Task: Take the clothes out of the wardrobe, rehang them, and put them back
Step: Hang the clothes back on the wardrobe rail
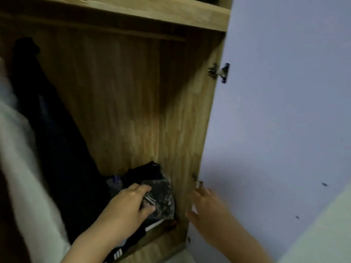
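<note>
Wardrobe (pixel 117 88) is standing open. Left hand (pixel 125 207) is gripping a clear plastic bag (pixel 161 198) atop the clothes pile (pixel 144 173) in the wardrobe's bottom right corner. Right hand (pixel 207 207) is blurred, fingers seemingly loose, holding nothing, at the wardrobe's right edge by the door (pixel 284 111). Dark garment (pixel 47 120) is hanging at the wardrobe's left.

Wardrobe (pixel 121 95): wood-grain interior, door open. Dark garment (pixel 57 133) hangs at left, slanted. Pale garment (pixel 20 158) beside it, blurred. Dark folded clothes (pixel 144 173) piled on btm right.
</note>
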